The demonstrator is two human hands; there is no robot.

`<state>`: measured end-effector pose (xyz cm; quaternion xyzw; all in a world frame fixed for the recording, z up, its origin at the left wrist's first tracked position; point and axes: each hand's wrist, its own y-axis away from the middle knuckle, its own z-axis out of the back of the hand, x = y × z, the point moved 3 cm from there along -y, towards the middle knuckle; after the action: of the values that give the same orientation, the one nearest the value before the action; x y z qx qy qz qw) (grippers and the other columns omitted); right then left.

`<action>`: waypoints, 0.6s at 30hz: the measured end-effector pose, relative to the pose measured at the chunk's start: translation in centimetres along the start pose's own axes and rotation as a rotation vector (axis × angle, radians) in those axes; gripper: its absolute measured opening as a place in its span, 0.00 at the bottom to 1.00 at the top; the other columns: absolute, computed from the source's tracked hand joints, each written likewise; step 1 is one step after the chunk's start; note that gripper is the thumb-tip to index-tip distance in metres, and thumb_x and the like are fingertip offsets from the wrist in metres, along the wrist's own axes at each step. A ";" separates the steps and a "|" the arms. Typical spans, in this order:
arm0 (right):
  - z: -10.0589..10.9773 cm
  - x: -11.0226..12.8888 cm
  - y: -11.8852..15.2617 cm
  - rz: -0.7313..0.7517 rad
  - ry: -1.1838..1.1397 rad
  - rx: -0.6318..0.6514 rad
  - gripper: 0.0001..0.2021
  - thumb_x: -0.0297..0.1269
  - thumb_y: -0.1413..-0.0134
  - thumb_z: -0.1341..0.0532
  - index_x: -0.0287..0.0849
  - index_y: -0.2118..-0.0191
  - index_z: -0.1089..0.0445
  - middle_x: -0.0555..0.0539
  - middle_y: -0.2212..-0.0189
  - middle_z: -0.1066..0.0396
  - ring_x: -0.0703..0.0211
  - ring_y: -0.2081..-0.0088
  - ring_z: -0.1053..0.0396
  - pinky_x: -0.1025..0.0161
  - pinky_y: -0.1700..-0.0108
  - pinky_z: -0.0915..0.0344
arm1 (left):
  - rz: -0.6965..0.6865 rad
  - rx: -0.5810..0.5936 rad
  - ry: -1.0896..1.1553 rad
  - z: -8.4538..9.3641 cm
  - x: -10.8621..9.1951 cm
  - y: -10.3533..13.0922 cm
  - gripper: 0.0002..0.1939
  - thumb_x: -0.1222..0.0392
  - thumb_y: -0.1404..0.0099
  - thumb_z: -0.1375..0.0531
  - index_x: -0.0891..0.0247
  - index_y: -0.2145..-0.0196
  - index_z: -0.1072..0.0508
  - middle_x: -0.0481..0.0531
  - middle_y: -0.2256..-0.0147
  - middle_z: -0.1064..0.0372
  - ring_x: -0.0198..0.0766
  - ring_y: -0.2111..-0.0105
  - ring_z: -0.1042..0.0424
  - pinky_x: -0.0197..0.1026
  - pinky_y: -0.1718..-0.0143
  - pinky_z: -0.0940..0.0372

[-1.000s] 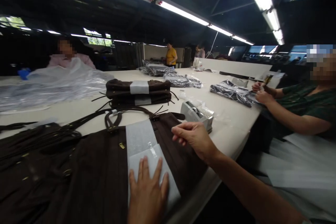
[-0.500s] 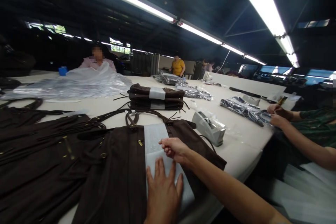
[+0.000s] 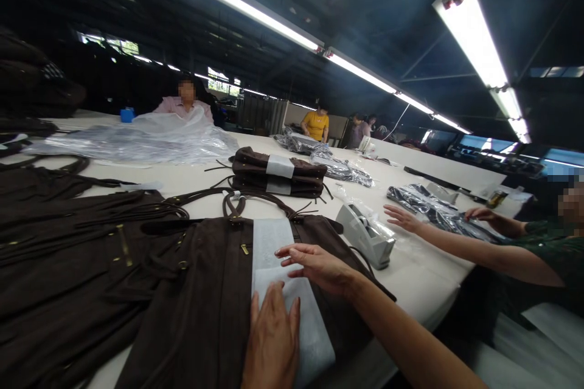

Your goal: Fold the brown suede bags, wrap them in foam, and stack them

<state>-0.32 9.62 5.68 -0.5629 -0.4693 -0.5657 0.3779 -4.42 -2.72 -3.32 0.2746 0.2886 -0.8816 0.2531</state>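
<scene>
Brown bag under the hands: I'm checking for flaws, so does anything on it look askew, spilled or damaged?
Nothing stands out on the brown bag: no spill or tear shows, and the white strip lies over it, under the left hand and right hand. I can't judge what they hide.

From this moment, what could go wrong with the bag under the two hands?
The strip across the bag might slide or wrinkle, as the left hand lies on it. The right hand is close to the left, so the two may bump. A co-worker's hand seems near the dispenser and might knock it.
</scene>
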 end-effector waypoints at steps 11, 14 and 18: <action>-1.9 1.2 4.2 0.061 0.313 0.220 0.26 0.57 0.33 0.52 0.45 0.47 0.27 0.45 0.41 0.38 0.53 0.37 0.48 0.55 0.37 0.52 | 0.279 0.090 0.507 4.1 -0.8 -0.8 0.21 0.43 0.35 0.51 0.51 0.50 0.30 0.47 0.47 0.31 0.46 0.44 0.34 0.55 0.40 0.42; -1.8 1.2 4.5 0.071 0.438 0.201 0.27 0.58 0.34 0.53 0.46 0.47 0.26 0.46 0.43 0.36 0.55 0.36 0.48 0.58 0.35 0.55 | 0.282 0.103 0.468 3.5 0.1 -0.7 0.20 0.46 0.35 0.51 0.54 0.55 0.25 0.49 0.51 0.27 0.50 0.42 0.37 0.55 0.40 0.42; -1.3 0.6 4.8 0.151 0.539 0.138 0.23 0.54 0.33 0.50 0.48 0.50 0.24 0.47 0.48 0.31 0.56 0.40 0.41 0.61 0.40 0.46 | 0.307 0.203 0.383 2.5 1.3 -0.6 0.24 0.47 0.37 0.53 0.56 0.54 0.24 0.49 0.50 0.28 0.56 0.35 0.50 0.60 0.39 0.44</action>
<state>3.88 7.10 6.87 -0.3985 -0.3459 -0.6320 0.5675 -6.58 -4.26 -2.16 0.5008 0.1962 -0.7893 0.2960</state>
